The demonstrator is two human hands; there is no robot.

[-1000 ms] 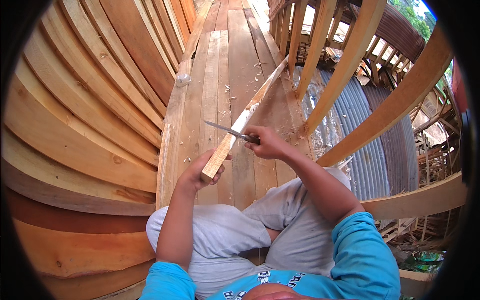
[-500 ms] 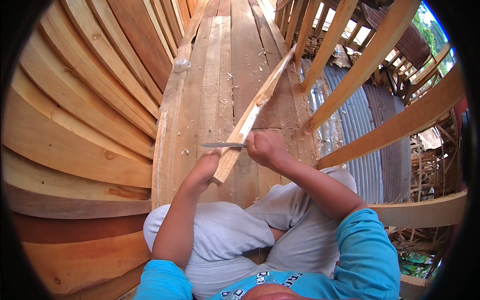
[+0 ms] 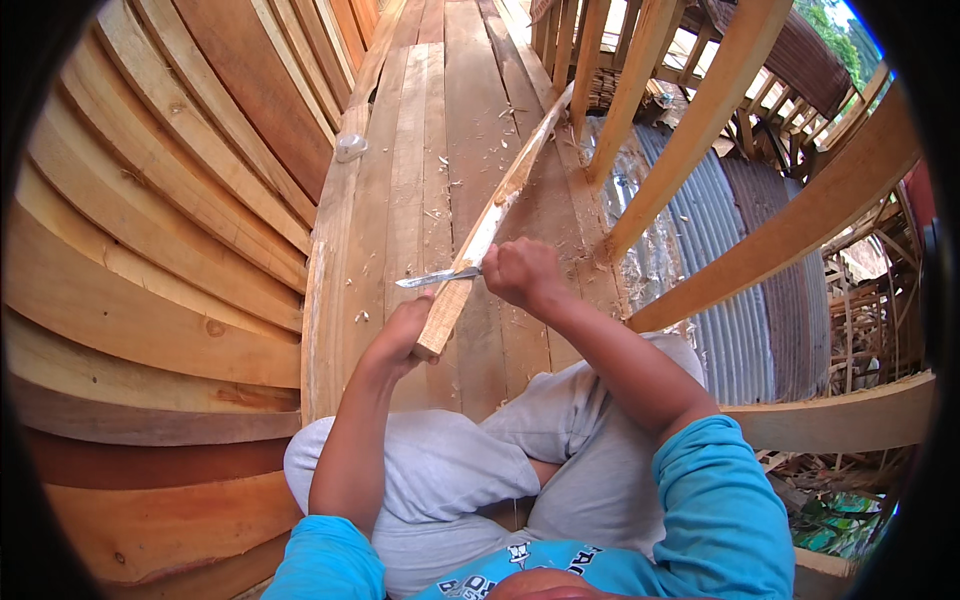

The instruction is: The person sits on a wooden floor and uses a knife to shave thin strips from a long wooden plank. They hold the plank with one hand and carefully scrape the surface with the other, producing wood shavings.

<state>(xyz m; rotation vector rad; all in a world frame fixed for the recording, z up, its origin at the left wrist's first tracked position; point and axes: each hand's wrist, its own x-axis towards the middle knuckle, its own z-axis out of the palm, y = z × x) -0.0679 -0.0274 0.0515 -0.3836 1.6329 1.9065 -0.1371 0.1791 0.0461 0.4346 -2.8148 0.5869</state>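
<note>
My left hand is closed round the near end of a long piece of wood, which slants away to the far right. Pale, freshly cut patches show along its upper face, and its far tip rests near the railing. In my right hand, fingers wrapped tight, is the handle of a knife. Its blade lies across the top of the wood and points left, just beyond my left hand. The handle itself is hidden by my fist.
Wood shavings are scattered over the plank floor. A small clear plastic container sits by the left plank wall. To the right stand slanted wooden railing posts, with corrugated metal sheets beyond them.
My right hand and the knife have moved slightly farther along the wood, away from me. The blade is now tilted, its tip lower at the left. My left hand keeps its hold.
</note>
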